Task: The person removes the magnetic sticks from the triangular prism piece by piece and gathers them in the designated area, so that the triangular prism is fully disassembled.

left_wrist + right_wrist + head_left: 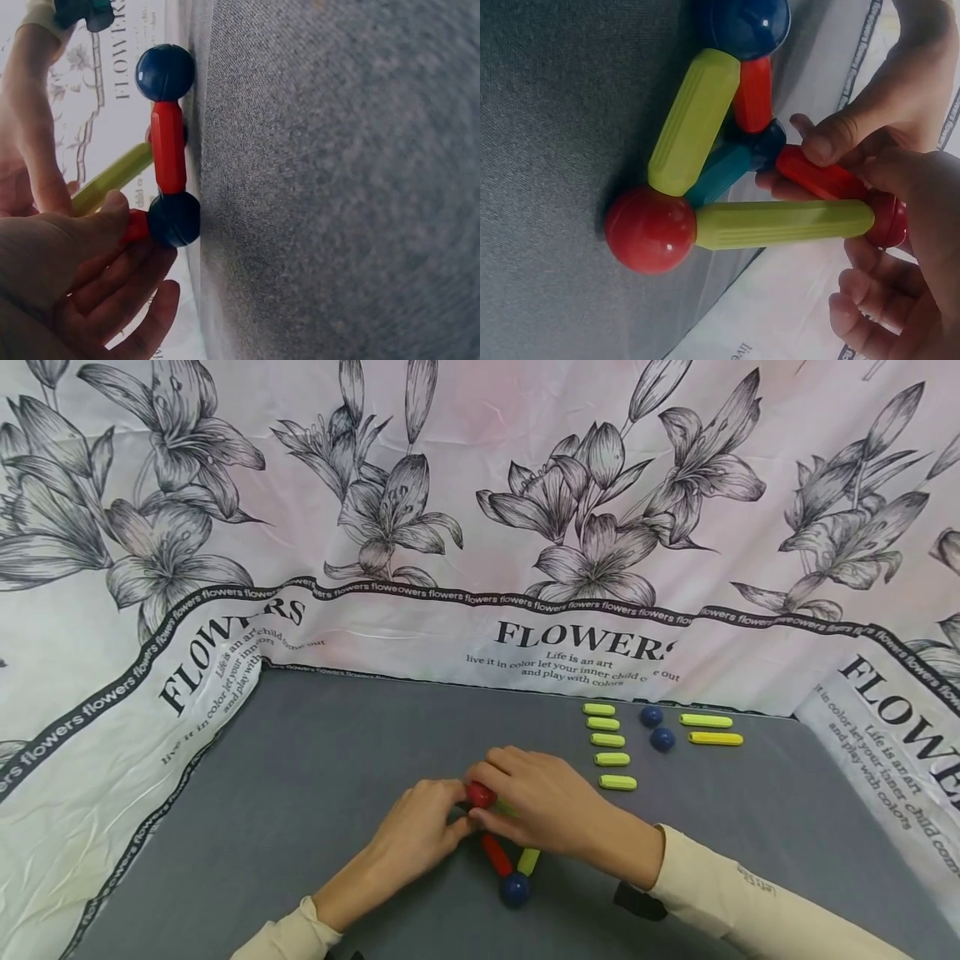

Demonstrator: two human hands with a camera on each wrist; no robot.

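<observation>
Flower-printed cloth (pixel 450 639) backs your grey counter (pixel 352 727), where the near blue ball (pixel 515 890) marks the corner of the rod-and-ball frame (pixel 694 124) closest to you. From that ball a lower red rod (pixel 496 856) runs away and left to a second blue ball (pixel 175 220), and a lower lime rod (pixel 528 862) runs away and right to a lower red ball (pixel 650 229). A teal rod (pixel 721 174) appears to link those two far corners, so the near blue ball belongs to a three-cornered base resting on the counter, a shape that should keep the upper part steady.

Above and beyond the near blue ball, the upper red ball (pixel 481 794) joins an upper red rod (pixel 808 172) and an upper lime rod (pixel 784 223). Your right hand (pixel 551 802) is clamped on that ball; your left hand (pixel 420 822) pinches the upper red rod. Presumably you share the grip because those leaning rods could tip or part if unsupported.

Well beyond the near blue ball and to its right lie five lime rods (pixel 608 741) in a column, two blue balls (pixel 662 740), then a longer lime rod (pixel 706 721) and a yellow rod (pixel 716 739). Such grouping by kind probably makes each piece easy for you to pick out.
</observation>
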